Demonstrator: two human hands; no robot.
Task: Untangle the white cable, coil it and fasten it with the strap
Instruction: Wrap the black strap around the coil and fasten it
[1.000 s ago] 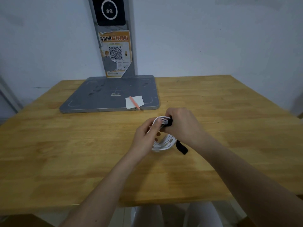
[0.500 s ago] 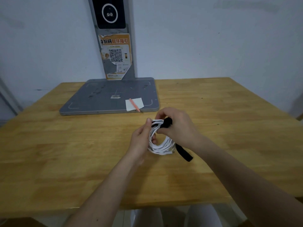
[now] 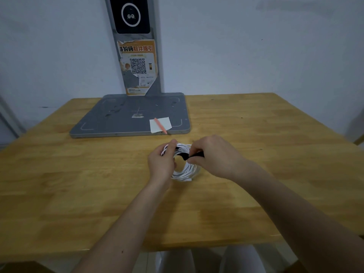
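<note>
Black strap [image 3: 194, 155] pinched by right hand [image 3: 214, 156]

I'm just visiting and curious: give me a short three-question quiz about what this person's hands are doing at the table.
1. True or false: the white cable is already wound into a coil.
2. Which hand pinches the black strap? A) left hand B) right hand
3. Fill in: the pink pen lies on a white ____ on the grey base plate.

Key: 1 true; 2 B; 3 paper.
</note>
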